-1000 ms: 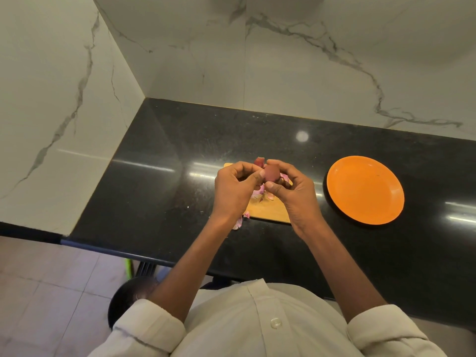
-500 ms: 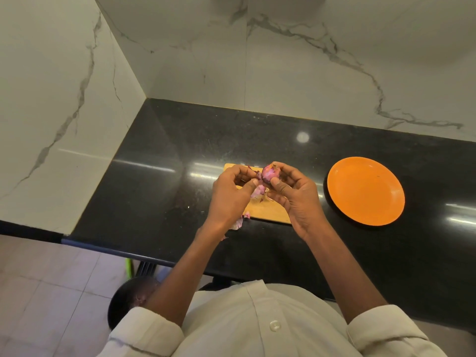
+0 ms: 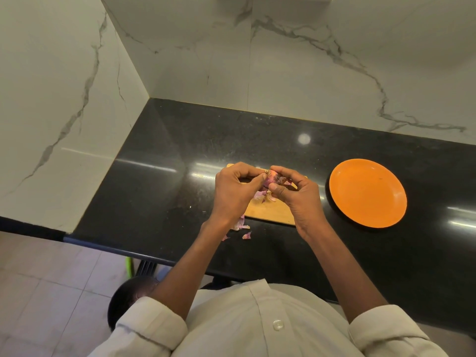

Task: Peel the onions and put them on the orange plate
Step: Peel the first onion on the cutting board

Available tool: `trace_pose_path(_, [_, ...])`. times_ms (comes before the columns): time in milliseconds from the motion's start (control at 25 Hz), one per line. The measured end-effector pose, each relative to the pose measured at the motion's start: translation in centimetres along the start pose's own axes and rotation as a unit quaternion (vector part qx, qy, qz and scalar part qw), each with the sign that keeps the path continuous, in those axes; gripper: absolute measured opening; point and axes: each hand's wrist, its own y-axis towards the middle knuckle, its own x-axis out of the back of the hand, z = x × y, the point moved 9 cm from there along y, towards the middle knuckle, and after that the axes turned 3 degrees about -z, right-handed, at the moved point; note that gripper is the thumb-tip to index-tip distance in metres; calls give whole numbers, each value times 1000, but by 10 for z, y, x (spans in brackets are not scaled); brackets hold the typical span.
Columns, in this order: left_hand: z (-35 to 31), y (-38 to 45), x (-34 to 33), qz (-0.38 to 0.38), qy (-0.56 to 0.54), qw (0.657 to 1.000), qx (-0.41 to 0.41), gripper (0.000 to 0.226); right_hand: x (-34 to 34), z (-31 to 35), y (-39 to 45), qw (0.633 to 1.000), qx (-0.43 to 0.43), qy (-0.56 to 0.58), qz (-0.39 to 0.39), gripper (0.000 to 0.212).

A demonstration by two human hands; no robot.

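Above a wooden board (image 3: 268,212) on a black table (image 3: 159,181), two bare hands are meeting around a small purple onion (image 3: 268,182). The left hand (image 3: 233,191) is curling its fingers (image 3: 244,172) over the onion from the left side, its thumb pressing against the bulb. The right hand (image 3: 296,194) is gripping the onion from the right, its thumb lying across the near side and its fingers wrapping over the far side, so both hands are clamping the same onion. The onion is sitting between the fingertips, held up off the board, with its cut ringed end showing at the top and a loose flap of dark skin hanging by the right fingers. Whether the skin is fully off is hard to tell.

Purple peels (image 3: 260,195) are lying on the board under the hands. More peel scraps (image 3: 243,228) are lying on the table just off the near edge of the board, beside the left wrist.

An orange plate (image 3: 368,193) is sitting on the table to the right of the board, near it but apart, and nothing is lying on it. White marble walls (image 3: 283,60) with grey veins are rising behind and to the left of the table. At the bottom, the person is wearing a pale shirt (image 3: 244,323) with rolled sleeves.
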Motion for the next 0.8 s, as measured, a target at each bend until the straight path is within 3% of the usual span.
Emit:
trace_pose_path(200, [-3,-1,-1,-35,43,998,-24,8,-4,0,0,1000,2,16,7,41])
trace_pose_path(440, [16,-1,0,-26,-43,997,63,4,-8,-17,1,992,-63,95,45,37])
trace_pose_path(640, [13,-4,-6,10,-58,996,64,17,-3,-14,2,997,-35,68,23,39])
trace_pose_path(800, [17,-3,-2,-16,-42,997,65,8,-6,-8,-1,999,-14,27,32,39])
